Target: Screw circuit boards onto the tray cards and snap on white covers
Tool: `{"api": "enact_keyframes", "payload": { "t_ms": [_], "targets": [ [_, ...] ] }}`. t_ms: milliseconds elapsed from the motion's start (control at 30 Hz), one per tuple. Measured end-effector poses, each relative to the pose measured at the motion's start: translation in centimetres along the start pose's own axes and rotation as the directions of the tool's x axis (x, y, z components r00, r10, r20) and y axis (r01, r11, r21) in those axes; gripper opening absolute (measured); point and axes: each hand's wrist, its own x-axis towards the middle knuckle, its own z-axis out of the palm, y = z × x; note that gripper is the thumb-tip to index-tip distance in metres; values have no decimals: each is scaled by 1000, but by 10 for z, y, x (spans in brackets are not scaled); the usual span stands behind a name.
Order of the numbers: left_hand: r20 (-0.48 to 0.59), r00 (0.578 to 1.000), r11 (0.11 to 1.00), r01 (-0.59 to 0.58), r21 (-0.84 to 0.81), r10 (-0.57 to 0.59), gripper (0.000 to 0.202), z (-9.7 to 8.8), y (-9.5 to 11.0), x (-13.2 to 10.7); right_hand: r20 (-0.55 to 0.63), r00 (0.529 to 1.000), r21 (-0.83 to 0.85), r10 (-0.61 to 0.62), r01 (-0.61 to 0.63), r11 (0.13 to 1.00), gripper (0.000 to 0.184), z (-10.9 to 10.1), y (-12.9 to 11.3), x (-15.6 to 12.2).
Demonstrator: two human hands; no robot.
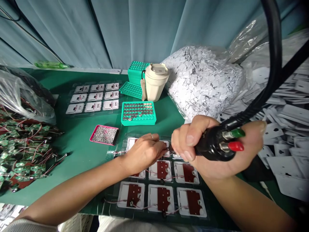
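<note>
far left of left grip, wired green pcbs point(20, 148) are lying in a heap, w/ a clear plastic bag point(24, 96) slumping over them. nearer, a pink tin point(104, 134) is holding tiny silver bits. up past it, a teal tray point(138, 113) is carrying button cells. left grip point(145, 153) is resting on a clear blister tray point(160, 190) of white cards w/ dark red pads, fingers point(156, 145) curling down over a card; can't tell if it's pinching anything. up from right grip, a bag of white card scraps point(202, 80) is bulging. right grip point(212, 167) is clenching fully round a black handheld tool point(212, 145), red & green caps poking out past it, thick black cable point(274, 64) rising away. further right, loose white cards point(287, 129) are piling up.
</note>
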Motion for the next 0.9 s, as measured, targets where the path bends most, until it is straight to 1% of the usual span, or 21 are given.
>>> {"api": "enact_keyframes", "payload": {
  "t_ms": [100, 167, 233, 300, 400, 533, 633, 733, 800, 900],
  "targets": [
    [6, 1000, 998, 28, -63, -28, 33, -2, 1, -1, -14, 1000, -3, -18, 18, 1000, 60, -2, 3, -2],
    [24, 996, 991, 93, -99, -91, 30, -7, 2, -2, -29, 999, -22, -22, 21, 1000, 61, -6, 7, -4],
    [76, 985, 978, 165, -128, -156, 25, -14, 3, -3, -60, 998, -39, -18, 15, 999, 61, -11, 12, -6],
    [126, 976, 973, 194, -123, -179, 24, -19, 5, -5, -100, 995, -38, -9, 5, 999, 60, -15, 17, -7],
    [168, 974, 986, 164, -41, -155, 26, -23, 7, -8, -113, 993, -26, 16, -19, 999, 59, -18, 23, -8],
    [215, 958, 978, 167, 124, -191, 23, -19, 7, -12, -37, 998, -30, 44, -46, 999, 56, -19, 33, -10],
    [210, 962, 976, 139, 165, -173, 23, -15, 6, -11, 25, 998, -36, 63, -62, 997, 56, -19, 33, -10],
    [186, 978, 988, 70, 137, -95, 22, -13, 7, -7, 90, 995, -29, 47, -44, 999, 61, -14, 19, -7],
    [133, 990, 991, 21, 128, -39, 23, -12, 9, -6, 121, 992, 2, 43, -44, 999, 64, -9, 6, -6],
    [48, 999, 993, -12, 114, 7, 25, -10, 10, -6, 104, 988, 22, 111, -114, 993, 66, -6, -8, -10]
  ]
}}
